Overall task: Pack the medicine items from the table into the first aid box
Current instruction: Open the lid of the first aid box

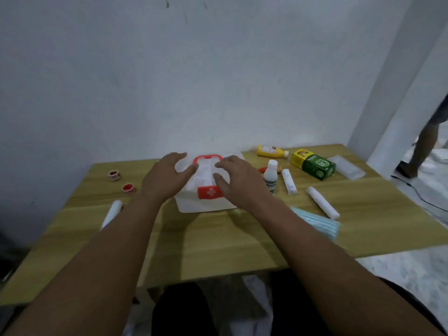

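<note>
The white first aid box point(206, 204) with a red handle and a red cross latch stands mid-table, its lid down. My left hand point(167, 177) hovers over the box's left side, fingers spread. My right hand point(236, 179) is over its right side, fingers apart, holding nothing. Right of the box lie a white bottle point(271, 177), a yellow bottle point(272, 151), a green and yellow carton point(314, 163), a small white tube point(289, 181), a bandage roll point(323, 202), blue face masks point(320, 223) and a clear packet point(346, 167). On the left lie two red tape rolls point(114, 175) point(128, 188) and another white roll point(112, 213).
The wooden table point(218, 243) stands against a white wall. A small orange item point(263, 169) lies behind the white bottle. Another person's leg point(421, 146) is at the far right by a cable on the floor.
</note>
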Tool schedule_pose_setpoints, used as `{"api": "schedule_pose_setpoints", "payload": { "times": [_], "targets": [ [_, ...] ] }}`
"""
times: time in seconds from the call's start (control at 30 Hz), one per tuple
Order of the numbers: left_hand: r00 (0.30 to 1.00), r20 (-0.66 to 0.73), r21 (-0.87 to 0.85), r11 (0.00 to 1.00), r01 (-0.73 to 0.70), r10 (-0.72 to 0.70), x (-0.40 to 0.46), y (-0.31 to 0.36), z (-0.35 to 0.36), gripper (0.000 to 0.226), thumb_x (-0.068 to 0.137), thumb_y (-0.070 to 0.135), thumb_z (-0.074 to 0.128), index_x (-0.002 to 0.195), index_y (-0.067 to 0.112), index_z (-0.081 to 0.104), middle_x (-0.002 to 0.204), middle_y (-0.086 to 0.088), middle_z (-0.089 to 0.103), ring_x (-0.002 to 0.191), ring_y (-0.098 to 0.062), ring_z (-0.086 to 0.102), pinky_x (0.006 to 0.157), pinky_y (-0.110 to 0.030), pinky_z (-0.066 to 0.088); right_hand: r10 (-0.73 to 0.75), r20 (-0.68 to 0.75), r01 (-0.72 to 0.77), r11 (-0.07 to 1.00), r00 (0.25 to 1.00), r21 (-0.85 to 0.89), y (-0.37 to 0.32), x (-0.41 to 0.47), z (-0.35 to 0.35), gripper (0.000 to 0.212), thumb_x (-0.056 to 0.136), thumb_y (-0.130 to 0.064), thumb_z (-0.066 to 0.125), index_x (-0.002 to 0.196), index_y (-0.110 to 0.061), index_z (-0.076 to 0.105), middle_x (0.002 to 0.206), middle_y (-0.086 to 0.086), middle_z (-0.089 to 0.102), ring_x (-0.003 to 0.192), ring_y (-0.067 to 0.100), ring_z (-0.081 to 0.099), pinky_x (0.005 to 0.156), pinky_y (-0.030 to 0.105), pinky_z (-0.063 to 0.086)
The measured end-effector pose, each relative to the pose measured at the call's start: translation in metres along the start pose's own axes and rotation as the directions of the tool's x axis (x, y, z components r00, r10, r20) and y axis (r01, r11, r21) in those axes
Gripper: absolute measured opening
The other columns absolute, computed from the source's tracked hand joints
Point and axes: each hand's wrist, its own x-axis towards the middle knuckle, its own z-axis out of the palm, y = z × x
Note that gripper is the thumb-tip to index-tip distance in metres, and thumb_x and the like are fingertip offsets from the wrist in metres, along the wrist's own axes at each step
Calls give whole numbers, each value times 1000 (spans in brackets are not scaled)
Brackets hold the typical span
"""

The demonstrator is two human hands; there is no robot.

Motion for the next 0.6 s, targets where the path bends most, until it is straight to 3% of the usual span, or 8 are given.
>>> {"api": "schedule_pose_setpoints", "payload": {
  "times": [0.1, 0.17, 0.27, 0.33, 0.47, 0.6],
  "targets": [
    [999, -22, -6, 1000, 27, -27, -30, 8, 3, 69, 96, 68, 49, 155, 31, 42, 164, 0, 40, 144, -30, 44, 109, -47, 42, -117, 22, 119, 981, 993, -150, 6, -41, 19, 78, 83, -70, 61, 148, -29, 50, 158, 5, 46, 148, 28, 36, 120, 58, 31],
    [998, -57, -100, 995, 8, -14, -50, 8, 5, 76, 90, 73, 54, 151, 29, 39, 161, -1, 41, 138, -32, 49, 99, -41, 46, -143, 45, 150, 963, 989, -224, 11, -52, 26, 84, 81, -64, 69, 153, -32, 41, 162, 5, 39, 152, 30, 29, 118, 62, 30],
    [999, -11, -264, 964, -39, 38, -74, 0, 7, 105, 68, 70, 80, 153, 30, 32, 162, 4, 34, 136, -21, 43, 98, -32, 42, -195, -27, 182, 953, 981, -241, 15, -54, 27, 69, 88, -52, 65, 151, -31, 45, 158, 6, 44, 149, 31, 34, 111, 62, 37],
    [998, 9, -280, 958, -62, 67, -83, -6, 11, 121, 58, 60, 92, 156, 32, 26, 161, 5, 34, 133, -15, 39, 98, -31, 43, -241, -43, 225, 944, 969, -240, 18, -55, 26, 63, 88, -53, 63, 145, -28, 52, 156, 9, 47, 147, 32, 38, 111, 63, 37],
    [996, -35, -281, 956, -88, 82, -83, -15, 20, 137, 47, 67, 94, 159, 37, 21, 162, 9, 33, 138, -13, 39, 104, -37, 47, -385, -114, 346, 900, 916, -264, 28, -55, 29, 46, 90, -53, 65, 127, -24, 67, 151, 12, 53, 144, 35, 43, 112, 67, 32],
    [996, -20, -327, 941, -89, 87, -82, -23, 24, 144, 46, 60, 98, 161, 42, 14, 162, 12, 35, 138, -11, 39, 105, -38, 47, -426, -291, 384, 903, 857, -193, 32, -48, 34, 23, 97, -37, 67, 107, -17, 73, 136, 9, 66, 131, 32, 58, 105, 64, 39]
  ]
}}
